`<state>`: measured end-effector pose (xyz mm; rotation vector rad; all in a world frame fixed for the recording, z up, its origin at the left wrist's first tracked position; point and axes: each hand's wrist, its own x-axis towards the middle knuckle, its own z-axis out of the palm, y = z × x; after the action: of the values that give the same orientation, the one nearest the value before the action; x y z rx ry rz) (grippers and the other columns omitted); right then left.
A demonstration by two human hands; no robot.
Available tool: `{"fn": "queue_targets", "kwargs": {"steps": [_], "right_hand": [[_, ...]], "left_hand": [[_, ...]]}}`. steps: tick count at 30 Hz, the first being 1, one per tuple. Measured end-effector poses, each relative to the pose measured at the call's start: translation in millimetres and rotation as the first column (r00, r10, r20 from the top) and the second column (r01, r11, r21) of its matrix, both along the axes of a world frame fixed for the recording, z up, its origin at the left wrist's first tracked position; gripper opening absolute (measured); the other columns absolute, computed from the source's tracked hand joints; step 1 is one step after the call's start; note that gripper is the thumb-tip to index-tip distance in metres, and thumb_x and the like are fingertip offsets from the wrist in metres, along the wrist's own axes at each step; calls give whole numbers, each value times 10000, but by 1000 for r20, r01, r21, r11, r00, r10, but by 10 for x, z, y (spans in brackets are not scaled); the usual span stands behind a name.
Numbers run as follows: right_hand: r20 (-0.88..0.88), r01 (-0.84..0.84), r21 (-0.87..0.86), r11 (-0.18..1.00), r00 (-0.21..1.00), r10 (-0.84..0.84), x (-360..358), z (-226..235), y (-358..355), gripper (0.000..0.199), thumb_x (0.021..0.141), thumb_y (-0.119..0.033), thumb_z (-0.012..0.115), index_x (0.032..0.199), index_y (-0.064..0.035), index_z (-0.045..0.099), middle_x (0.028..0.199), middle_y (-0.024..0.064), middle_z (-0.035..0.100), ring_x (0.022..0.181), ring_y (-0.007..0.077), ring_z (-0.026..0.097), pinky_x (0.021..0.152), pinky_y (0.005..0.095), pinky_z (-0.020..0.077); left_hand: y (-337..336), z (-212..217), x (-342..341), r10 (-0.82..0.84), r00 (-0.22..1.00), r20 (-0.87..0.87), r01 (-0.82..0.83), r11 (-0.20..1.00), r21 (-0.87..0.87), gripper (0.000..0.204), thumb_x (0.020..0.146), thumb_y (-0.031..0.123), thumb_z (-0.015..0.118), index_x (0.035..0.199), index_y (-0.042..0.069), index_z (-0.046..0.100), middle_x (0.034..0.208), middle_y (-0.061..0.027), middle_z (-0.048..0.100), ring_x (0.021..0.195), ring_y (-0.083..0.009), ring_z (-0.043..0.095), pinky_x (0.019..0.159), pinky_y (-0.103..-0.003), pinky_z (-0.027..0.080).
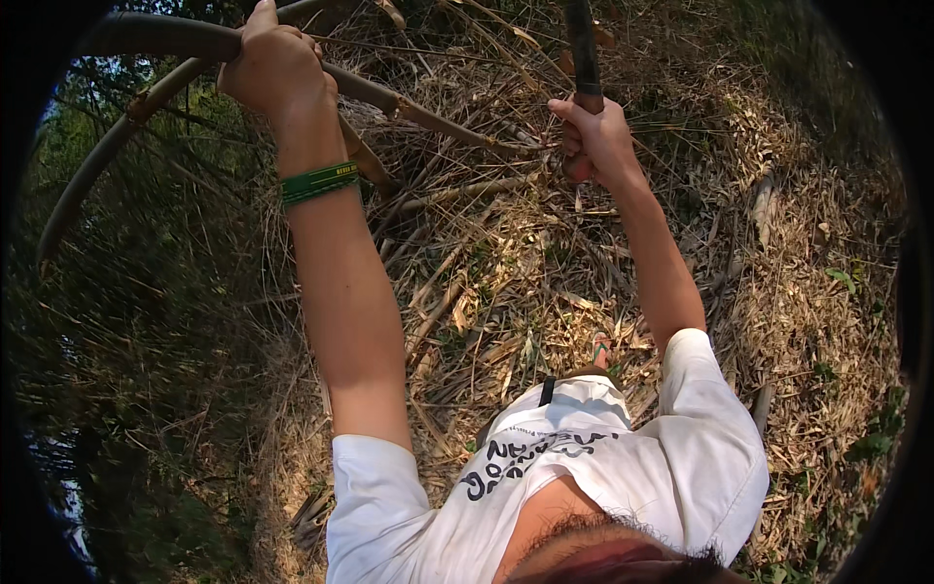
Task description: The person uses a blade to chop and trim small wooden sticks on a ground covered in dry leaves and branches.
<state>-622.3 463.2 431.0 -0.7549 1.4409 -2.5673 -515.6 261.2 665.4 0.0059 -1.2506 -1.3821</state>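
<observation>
At the upper left, my left hand (pixel 277 73) is closed round a thick grey-green bamboo stem (pixel 161 35), which runs out to the left edge. Other bamboo stems (pixel 88 175) with visible nodes cross behind and below that wrist. My right hand (pixel 600 141), raised at the upper middle, grips the handle of a machete (pixel 582 49). Its long dark blade points up and away from me, and the far tip is cut off by the top edge. The reddish handle end (pixel 577 168) shows below my fingers. The blade and the held stem are apart.
Dry leaves and straw-like litter (pixel 778 311) cover the ground. Loose cut stems (pixel 472 193) and thin twigs lie tangled between my hands. Dark green foliage (pixel 126 341) fills the left side, with bright gaps at the rim. One sandalled foot (pixel 600 348) stands on the litter.
</observation>
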Motion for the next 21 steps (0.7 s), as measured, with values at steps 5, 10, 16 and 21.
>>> {"fn": "queue_targets", "kwargs": {"steps": [5, 10, 16, 21], "right_hand": [[40, 449, -577, 683, 850, -525, 49, 246, 1, 178, 911, -51, 615, 763, -32, 518, 582, 16, 481, 501, 106, 473, 506, 297, 431], [582, -285, 590, 755, 799, -152, 866, -1610, -1391, 144, 869, -60, 630, 775, -67, 521, 610, 13, 517, 506, 121, 481, 478, 284, 366], [583, -498, 292, 816, 769, 261, 231, -1858, -1357, 98, 872, -94, 654, 865, -37, 574, 648, 7, 507, 507, 111, 448, 488, 275, 380], [122, -33, 612, 790, 991, -53, -39, -310, -642, 280, 856, -248, 695, 755, -44, 532, 641, 41, 552, 537, 123, 528, 525, 305, 445]], "left_hand": [[262, 126, -205, 92, 995, 37, -94, 995, 39, 320, 914, 161, 629, 646, 157, 454, 482, 40, 369, 354, -91, 345, 362, -273, 273], [145, -201, -12, 105, 986, 128, -119, 988, 102, 338, 931, 146, 601, 641, 131, 429, 485, 31, 339, 373, -105, 311, 396, -297, 301], [-403, -92, 48, 61, 996, 60, -66, 995, 71, 367, 930, 135, 600, 616, 120, 410, 480, 19, 325, 383, -114, 298, 414, -311, 315], [-493, -149, -24, 58, 998, 24, -59, 995, 79, 364, 915, 110, 609, 616, 109, 399, 494, 5, 342, 392, -116, 309, 415, -307, 324]]}}
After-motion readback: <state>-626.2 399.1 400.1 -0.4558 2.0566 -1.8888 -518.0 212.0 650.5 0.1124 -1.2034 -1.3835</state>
